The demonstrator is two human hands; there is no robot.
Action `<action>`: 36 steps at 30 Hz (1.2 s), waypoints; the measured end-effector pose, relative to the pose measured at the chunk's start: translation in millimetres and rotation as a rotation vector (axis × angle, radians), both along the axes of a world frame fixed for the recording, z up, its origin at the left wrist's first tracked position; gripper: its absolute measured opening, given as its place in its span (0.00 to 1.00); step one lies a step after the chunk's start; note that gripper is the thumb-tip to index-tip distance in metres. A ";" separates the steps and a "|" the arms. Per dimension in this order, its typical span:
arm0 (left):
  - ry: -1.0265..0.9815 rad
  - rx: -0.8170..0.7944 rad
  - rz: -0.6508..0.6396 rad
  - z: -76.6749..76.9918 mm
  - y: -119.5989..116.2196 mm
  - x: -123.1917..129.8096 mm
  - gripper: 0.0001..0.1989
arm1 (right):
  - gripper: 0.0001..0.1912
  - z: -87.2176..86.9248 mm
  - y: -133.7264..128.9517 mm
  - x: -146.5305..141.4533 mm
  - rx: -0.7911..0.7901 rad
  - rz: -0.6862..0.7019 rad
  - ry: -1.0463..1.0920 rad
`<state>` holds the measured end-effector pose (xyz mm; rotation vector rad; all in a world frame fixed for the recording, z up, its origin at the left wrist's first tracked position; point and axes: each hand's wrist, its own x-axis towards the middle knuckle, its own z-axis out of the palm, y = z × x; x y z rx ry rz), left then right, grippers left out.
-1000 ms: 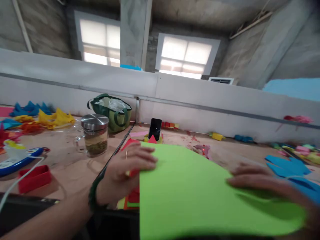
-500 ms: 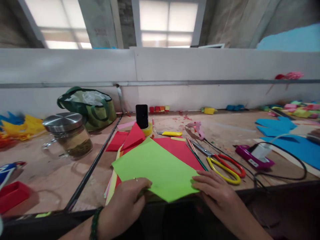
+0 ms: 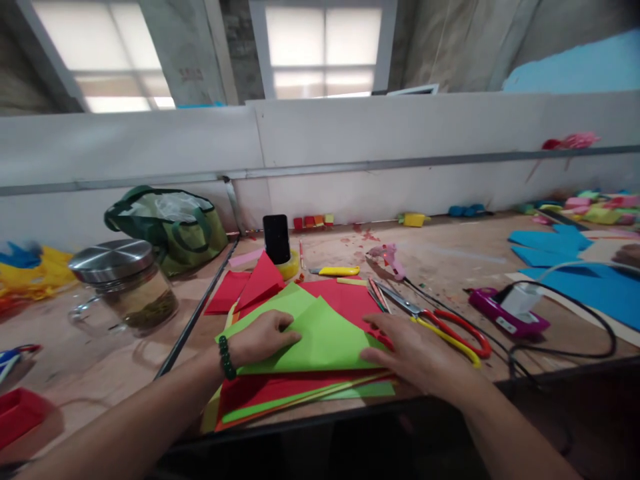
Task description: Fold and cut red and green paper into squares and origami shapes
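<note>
A green sheet of paper (image 3: 327,340) lies folded, its near corner turned up over the rest and the straight crease toward me. My left hand (image 3: 263,339), a green bead bracelet at the wrist, rests on its left part with fingers curled. Whether paper is pinched in them is hidden. At the sheet's right corner, my right hand (image 3: 410,350) lies with thumb and index finger apart, touching the paper. Red paper (image 3: 340,300) shows behind the green sheet. More red, green and yellow sheets stick out under the crease.
Scissors (image 3: 430,320), a yellow utility knife (image 3: 337,271) and a pink glue gun (image 3: 390,260) lie beyond my right hand. Farther right is a purple power strip (image 3: 510,317) with cables. A lidded glass mug (image 3: 135,293), green bag (image 3: 195,237) and phone (image 3: 277,237) stand left and behind.
The sheet's near corner has been folded up and away from me. My left hand has moved forward onto the paper, and the stack beneath now shows. The view has shifted slightly.
</note>
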<state>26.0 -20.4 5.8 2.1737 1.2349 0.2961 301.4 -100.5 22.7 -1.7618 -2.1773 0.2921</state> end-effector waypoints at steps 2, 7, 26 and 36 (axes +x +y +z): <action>-0.104 0.053 0.031 2.1 -11.3 -4.1 0.16 | 0.32 4.7 -0.2 5.8 -0.065 0.050 0.075; -0.535 0.249 0.045 5.3 -63.9 -21.6 0.10 | 0.28 4.0 -13.3 33.6 -0.060 0.202 0.336; -0.098 0.311 0.377 -23.6 -75.4 -52.4 0.18 | 0.15 -15.0 36.7 -34.3 0.019 -0.128 0.330; -0.023 0.290 0.464 -29.9 -70.2 -53.9 0.13 | 0.22 -18.6 71.4 -42.7 -0.386 -0.205 0.813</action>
